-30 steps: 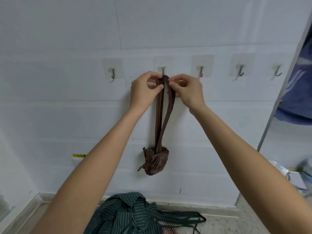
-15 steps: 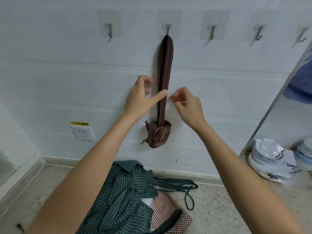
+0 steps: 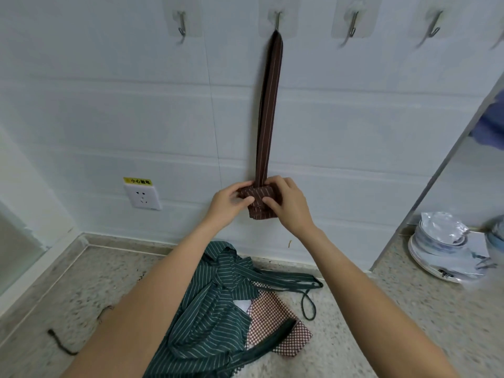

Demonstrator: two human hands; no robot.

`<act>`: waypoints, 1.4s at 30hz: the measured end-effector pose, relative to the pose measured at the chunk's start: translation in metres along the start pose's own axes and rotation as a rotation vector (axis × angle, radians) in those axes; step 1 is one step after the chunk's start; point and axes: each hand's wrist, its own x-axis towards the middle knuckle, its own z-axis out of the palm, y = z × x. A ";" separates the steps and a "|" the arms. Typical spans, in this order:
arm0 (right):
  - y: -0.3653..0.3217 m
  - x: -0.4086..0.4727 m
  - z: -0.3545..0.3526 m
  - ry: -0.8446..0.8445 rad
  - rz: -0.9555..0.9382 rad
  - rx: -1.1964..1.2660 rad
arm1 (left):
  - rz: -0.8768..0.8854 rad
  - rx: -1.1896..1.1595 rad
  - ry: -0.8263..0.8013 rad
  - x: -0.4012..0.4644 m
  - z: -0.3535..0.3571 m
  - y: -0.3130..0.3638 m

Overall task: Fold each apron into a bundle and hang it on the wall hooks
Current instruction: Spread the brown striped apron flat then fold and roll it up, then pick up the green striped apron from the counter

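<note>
Head view looks down at a white tiled wall [image 3: 109,118] and a speckled tabletop [image 3: 409,309] below it. A brown striped apron bundle [image 3: 260,203] hangs against the wall by its long strap [image 3: 268,105], whose top loop sits on the second hook [image 3: 277,20] of a row of stick-on metal hooks; the hook to its left [image 3: 182,23] and the two to its right [image 3: 353,24] [image 3: 433,25] are bare. Both hands meet at the bundle: the left hand [image 3: 231,203] is closed around its left side with the thumb laid across the front, and the right hand [image 3: 289,204] is closed around its right side, fingers curled over the top edge and thumb pressing the front. The bundle hangs well above the tabletop, between the two hands. On the tabletop just below lies a loose green striped apron [image 3: 212,309], crumpled, its dark straps trailing to the right. A red checked cloth [image 3: 275,320] lies partly under it. A wall socket [image 3: 142,197] with a yellow label above it sits to the left of the hands. At the far right, beyond a pale upright edge, a stack of plates and bowls [image 3: 441,246] rests on the tabletop.
</note>
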 end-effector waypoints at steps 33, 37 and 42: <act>0.013 -0.004 -0.003 0.073 0.186 -0.150 | 0.326 0.451 -0.015 0.018 0.015 0.005; 0.010 -0.033 0.001 0.176 0.076 -0.146 | 0.282 0.300 -0.021 0.001 0.017 -0.004; 0.007 -0.087 0.040 0.212 -0.149 -0.275 | 0.138 0.169 0.225 -0.059 -0.016 -0.045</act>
